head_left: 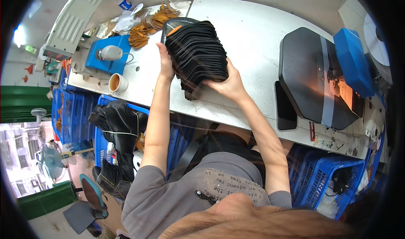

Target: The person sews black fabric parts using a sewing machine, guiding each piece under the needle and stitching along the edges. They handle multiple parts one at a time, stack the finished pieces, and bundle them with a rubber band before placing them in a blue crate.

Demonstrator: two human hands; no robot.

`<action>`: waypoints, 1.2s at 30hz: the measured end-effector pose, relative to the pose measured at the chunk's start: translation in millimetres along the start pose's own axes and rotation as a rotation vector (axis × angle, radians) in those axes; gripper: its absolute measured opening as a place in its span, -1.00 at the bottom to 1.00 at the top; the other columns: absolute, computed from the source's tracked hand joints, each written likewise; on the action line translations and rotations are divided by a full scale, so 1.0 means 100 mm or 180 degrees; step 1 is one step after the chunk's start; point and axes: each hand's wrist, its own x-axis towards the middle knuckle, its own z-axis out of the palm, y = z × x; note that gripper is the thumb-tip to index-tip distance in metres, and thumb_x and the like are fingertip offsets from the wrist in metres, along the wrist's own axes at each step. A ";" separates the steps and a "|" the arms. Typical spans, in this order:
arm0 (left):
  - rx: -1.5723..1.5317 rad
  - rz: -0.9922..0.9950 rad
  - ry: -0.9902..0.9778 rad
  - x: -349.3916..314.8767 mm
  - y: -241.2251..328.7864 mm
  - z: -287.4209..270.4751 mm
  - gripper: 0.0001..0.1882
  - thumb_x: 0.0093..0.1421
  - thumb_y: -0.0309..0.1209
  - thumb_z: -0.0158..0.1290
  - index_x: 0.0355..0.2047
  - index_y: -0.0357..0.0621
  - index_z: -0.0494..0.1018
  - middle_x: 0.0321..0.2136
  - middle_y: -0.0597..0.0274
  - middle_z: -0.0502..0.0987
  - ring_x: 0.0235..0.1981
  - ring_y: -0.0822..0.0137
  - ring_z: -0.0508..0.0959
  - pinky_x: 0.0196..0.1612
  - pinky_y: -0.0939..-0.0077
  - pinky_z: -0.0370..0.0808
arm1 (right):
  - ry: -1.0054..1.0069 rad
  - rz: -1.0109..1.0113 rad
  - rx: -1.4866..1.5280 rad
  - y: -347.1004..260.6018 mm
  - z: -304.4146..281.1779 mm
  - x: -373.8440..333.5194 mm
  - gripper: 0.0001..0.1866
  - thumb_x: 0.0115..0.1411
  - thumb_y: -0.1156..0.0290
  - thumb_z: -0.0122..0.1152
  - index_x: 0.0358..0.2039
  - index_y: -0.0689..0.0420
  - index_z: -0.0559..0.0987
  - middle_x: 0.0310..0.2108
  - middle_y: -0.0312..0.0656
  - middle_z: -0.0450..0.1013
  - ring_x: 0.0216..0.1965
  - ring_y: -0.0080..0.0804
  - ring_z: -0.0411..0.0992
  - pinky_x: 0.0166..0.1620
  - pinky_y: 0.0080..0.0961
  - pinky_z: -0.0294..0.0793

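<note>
Over the white worktable (253, 32), both my hands grip a thick stack of thin black cut pieces (196, 51), layered closely and curved along their edges. My left hand (166, 64) presses the stack's left side with its thumb up; its other fingers are hidden behind it. My right hand (230, 82) clasps the lower right side, thumb in front. A dark, glossier piece with an orange strip (174, 30) shows at the stack's upper left end. What material the pieces are, I cannot tell.
Bundles of tan strips (141, 34) lie at the back left, near a blue machine (107, 55) and a cup (117, 83). At right are a black sewing-machine-like unit (303, 70) and a phone (285, 108). Blue crates (325, 175) stand below; one holds black bundles (120, 125).
</note>
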 end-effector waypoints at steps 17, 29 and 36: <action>0.2090 0.2331 -0.0568 -1.29 -0.33 0.68 0.07 0.00 0.52 -0.47 0.08 -0.18 0.38 0.12 -0.01 0.36 0.30 -0.03 0.08 0.33 0.06 -0.45 | 0.0176 0.0035 -0.0596 -0.02 -0.59 -0.94 -0.38 -0.13 0.65 0.33 0.05 0.18 0.46 0.10 -0.05 0.40 0.21 -0.17 0.29 0.25 -0.29 0.23; 0.2389 0.2394 -0.0399 -1.39 -0.39 0.79 0.10 -0.03 0.55 -0.47 0.08 -0.18 0.39 0.09 0.02 0.38 0.27 -0.03 0.13 0.34 0.02 -0.41 | -0.0467 0.0744 -0.1586 -1.09 -1.26 -1.60 -0.56 0.09 0.39 0.27 -0.01 0.24 0.49 -0.12 0.07 0.50 -0.07 -0.07 0.49 -0.01 -0.30 0.45; 0.2443 0.2327 -0.0232 -1.38 -0.32 0.82 0.09 0.02 0.52 -0.51 0.08 -0.24 0.36 0.10 -0.01 0.39 0.27 -0.07 0.13 0.34 0.03 -0.34 | 0.1157 0.0080 -0.1318 -1.94 -2.02 -1.52 -0.79 0.15 0.57 0.15 -0.19 0.24 0.60 -0.45 -0.12 0.58 -0.47 -0.50 0.54 -0.32 -0.59 0.51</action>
